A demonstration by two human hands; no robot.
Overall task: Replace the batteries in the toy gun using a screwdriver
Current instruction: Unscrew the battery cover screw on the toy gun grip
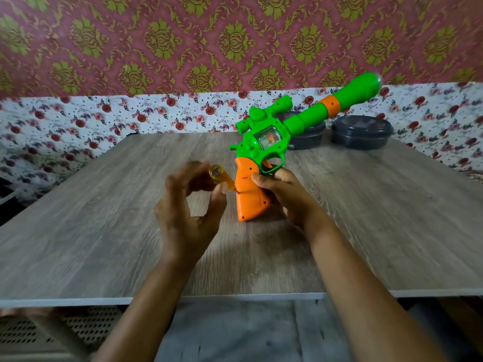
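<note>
1. Grey fabric [235,333]: nearest, below the tabletop's front edge and under both forearms. A white perforated panel [28,333] lies to its left.

2. Tabletop [91,244]: grey wood grain with a pale front edge. It carries every item below.

3. Left hand [185,207]: raised above the tabletop and blurred. Its fingers [180,176] and thumb are curled round the handle of item 4.

4. Screwdriver [220,176]: amber see-through handle, butt end towards the camera. It slants down and to the right from the left fingers. Its tip meets the left edge of the orange grip of item 6; the exact contact point is too blurred to make out.

5. Right hand [285,197]: just right of the screwdriver tip. It clasps the orange grip, thumb on the near face and the other fingers wrapped behind.

6. Toy gun [264,142]: green body with a scope on top. The butt of the orange grip rests on the tabletop between the two hands. The barrel, which has an orange band, rises up, away and to the right of the right fingers.

7. Two dark round lidded containers [362,133]: on the tabletop beyond the right fingers, one partly hidden behind the barrel.

8. Floral cloth [78,118]: behind the tabletop.

9. Pink and gold patterned wallpaper [235,43]: above the cloth, farthest away.
</note>
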